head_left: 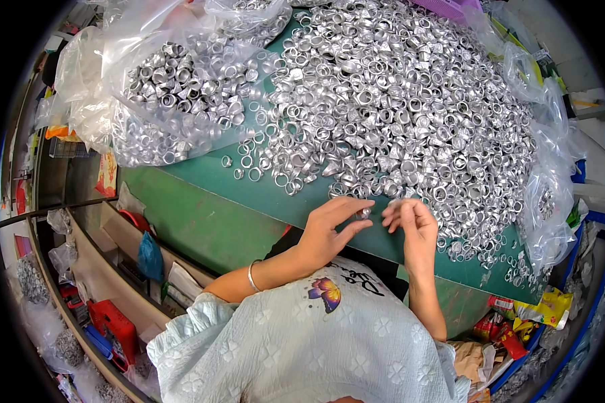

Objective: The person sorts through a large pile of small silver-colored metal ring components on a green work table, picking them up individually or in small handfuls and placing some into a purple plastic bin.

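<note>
My left hand (331,230) has its thumb and fingers closed about a small silver ring (364,213), just in front of the heap. To its right, my right hand (413,225) is raised with curled fingers drawn together at the tips. Whatever may be in those fingertips is too small to make out. Beyond both hands spreads a large heap of silver-coloured rings (410,101) on the green table mat (249,198). Several loose rings lie at the heap's left edge.
A clear plastic bag (175,127) full of rings stands at the far left of the table. Crumpled clear plastic (551,181) lines the right edge. Open drawers (124,269) sit at lower left, and yellow and red packets (544,309) lie at lower right.
</note>
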The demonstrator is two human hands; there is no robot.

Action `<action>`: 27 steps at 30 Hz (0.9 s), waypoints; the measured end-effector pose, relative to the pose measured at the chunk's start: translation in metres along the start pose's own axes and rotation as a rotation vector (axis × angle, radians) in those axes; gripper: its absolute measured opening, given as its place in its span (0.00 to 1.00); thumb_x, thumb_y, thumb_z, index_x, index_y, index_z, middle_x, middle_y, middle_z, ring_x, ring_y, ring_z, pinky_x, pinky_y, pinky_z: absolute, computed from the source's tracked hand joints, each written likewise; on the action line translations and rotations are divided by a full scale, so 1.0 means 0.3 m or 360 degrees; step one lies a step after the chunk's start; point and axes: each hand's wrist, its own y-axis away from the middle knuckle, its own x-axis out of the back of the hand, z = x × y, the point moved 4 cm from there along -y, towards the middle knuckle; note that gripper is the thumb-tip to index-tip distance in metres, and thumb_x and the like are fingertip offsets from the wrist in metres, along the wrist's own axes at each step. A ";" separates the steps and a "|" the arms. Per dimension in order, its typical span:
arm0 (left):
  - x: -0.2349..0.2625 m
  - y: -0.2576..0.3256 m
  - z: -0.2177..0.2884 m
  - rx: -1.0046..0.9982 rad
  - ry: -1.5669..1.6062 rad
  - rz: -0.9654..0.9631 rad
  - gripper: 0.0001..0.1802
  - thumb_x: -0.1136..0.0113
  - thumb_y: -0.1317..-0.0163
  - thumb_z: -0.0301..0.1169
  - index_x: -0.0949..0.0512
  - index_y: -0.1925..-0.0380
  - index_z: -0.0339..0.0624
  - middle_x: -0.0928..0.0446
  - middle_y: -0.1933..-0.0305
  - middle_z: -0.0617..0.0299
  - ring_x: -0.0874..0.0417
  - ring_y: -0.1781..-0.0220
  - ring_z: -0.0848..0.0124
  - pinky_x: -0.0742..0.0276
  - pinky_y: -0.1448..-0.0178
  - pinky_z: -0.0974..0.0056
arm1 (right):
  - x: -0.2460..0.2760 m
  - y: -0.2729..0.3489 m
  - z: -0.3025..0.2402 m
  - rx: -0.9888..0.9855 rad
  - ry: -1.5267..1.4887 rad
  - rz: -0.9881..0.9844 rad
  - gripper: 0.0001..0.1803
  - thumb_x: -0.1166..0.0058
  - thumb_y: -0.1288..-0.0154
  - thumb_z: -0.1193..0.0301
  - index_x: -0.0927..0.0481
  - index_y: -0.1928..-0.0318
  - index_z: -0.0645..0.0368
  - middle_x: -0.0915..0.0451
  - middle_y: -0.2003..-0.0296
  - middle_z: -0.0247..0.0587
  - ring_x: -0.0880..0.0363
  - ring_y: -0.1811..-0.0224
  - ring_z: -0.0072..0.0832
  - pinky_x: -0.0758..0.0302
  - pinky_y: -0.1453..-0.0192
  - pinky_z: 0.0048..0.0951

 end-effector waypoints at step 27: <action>-0.225 0.003 -0.037 -0.0419 -0.0611 -0.0546 0.20 0.39 0.53 0.24 0.27 0.57 0.40 0.30 0.58 0.57 0.29 0.58 0.59 0.32 0.55 0.60 | 0.217 0.262 0.025 0.0487 0.1600 0.0828 0.11 0.38 0.51 0.73 0.25 0.67 0.61 0.33 0.74 0.43 0.33 0.78 0.34 0.35 0.74 0.31</action>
